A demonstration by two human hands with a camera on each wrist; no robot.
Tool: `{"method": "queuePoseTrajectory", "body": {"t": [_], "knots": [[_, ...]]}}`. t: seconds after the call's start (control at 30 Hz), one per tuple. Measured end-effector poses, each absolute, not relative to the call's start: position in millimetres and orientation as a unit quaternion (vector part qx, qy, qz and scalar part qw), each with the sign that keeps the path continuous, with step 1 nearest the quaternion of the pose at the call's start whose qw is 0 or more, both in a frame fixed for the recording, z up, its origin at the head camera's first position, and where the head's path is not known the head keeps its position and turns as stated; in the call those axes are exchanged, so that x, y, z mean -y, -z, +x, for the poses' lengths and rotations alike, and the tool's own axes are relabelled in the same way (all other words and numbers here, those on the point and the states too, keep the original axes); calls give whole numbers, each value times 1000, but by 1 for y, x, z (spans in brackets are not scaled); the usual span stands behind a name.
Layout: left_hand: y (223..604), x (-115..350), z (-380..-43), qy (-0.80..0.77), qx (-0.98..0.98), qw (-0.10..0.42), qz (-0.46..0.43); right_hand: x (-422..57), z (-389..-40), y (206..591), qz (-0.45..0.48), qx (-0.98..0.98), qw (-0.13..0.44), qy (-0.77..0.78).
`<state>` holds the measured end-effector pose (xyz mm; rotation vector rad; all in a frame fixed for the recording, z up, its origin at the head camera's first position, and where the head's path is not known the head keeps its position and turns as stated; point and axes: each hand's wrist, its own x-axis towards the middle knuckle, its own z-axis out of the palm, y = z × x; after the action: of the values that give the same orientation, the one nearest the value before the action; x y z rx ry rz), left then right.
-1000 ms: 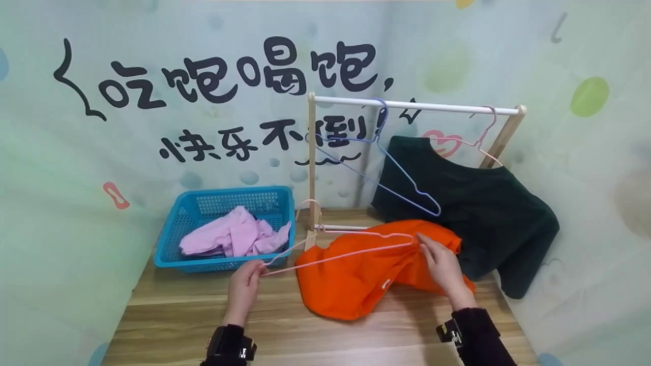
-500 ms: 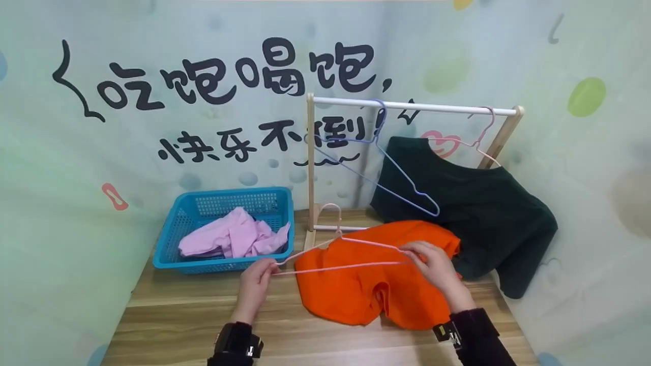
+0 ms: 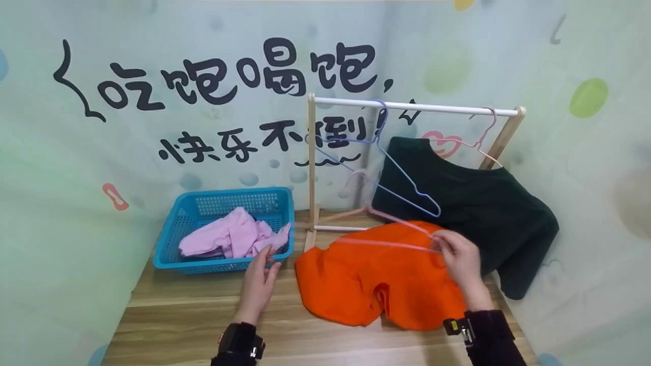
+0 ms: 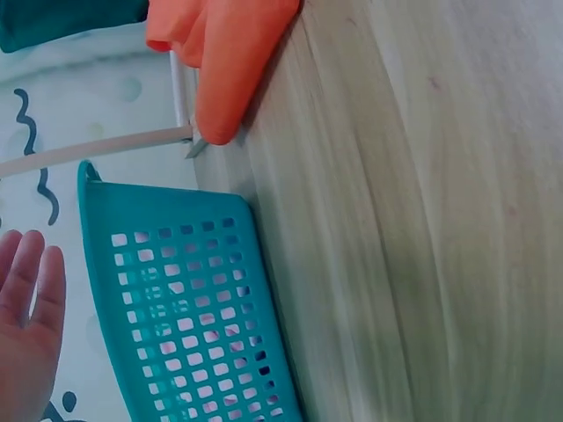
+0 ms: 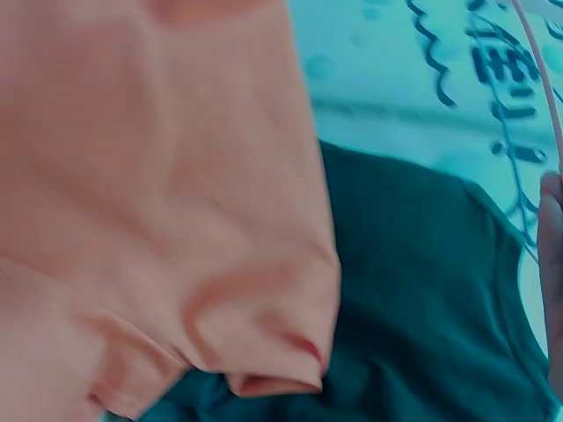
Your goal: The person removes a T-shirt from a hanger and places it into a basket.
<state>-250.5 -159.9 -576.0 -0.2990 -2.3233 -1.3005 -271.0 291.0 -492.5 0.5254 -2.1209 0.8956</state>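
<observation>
My right hand (image 3: 460, 259) pinches one end of a pink wire hanger (image 3: 402, 222), holding it raised over an orange garment (image 3: 351, 284) spread on the table. Motion blurs the hanger's free end. In the right wrist view only an edge of the hand (image 5: 552, 264) shows, beside the hanger's wire. My left hand (image 3: 259, 287) holds nothing; its fingers are extended by the front rim of a blue basket (image 3: 203, 265). Pink cloth (image 3: 234, 236) lies in that basket. The left wrist view shows this hand (image 4: 31, 325) beside the basket's perforated wall.
Behind the orange garment stands a small rack with a white rail (image 3: 432, 107). From it hang a blue hanger (image 3: 402, 165) and a dark green shirt (image 3: 468, 203) on another pink hanger. Wood-grain tabletop (image 3: 203, 310) shows in front; a printed curtain encloses the back and sides.
Both hands held the hanger before. My left hand has let go, while my right hand has carried the hanger up and to the right. The orange garment's near edge is spread wider than before.
</observation>
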Motion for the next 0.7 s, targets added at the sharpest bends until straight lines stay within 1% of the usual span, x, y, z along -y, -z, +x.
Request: {"method": "queuePoseTrajectory", "body": {"t": [0.07,0.13,0.33,0.5,0.7], "knots": [[577,161,-250,473,846,224,-104,-297,-272,483,181,823,409,-350],[579,162,-249,471,848,220,-104,-302,-272,473,151,818,426,-355],[587,159,-246,460,851,223,-123,-309,-276,449,77,816,454,-350],[592,152,-243,451,858,206,-132,-304,-284,436,62,820,463,-330],[599,142,-240,438,869,183,-140,-285,-297,423,63,827,464,-311]]}}
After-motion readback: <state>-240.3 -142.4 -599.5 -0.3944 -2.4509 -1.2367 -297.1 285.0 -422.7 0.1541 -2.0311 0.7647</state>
